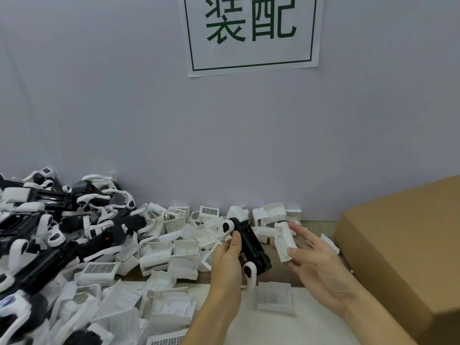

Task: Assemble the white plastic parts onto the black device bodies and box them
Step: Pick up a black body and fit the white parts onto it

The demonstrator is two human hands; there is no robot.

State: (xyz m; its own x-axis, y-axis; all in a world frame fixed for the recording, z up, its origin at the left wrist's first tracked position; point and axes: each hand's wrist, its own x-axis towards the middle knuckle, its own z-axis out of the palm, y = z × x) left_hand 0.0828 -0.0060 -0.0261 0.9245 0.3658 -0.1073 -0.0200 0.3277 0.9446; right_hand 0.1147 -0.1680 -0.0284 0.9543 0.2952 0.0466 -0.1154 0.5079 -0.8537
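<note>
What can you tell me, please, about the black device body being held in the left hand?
The black device body is an elongated block of matte, plastic-looking material, held tilted above the table. A rounded white part with a black oval sits at its far end, another at its near end. The left hand grips its left side, thumb on top. The right hand holds a white plastic part just beside it, apparently not yet touching it.

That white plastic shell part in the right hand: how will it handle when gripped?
The white moulded plastic shell part, held by the right hand, looks thin-walled and hollow, so probably light. Boxy flat faces suggest it won't roll. Thin open walls may flex if squeezed.
</note>
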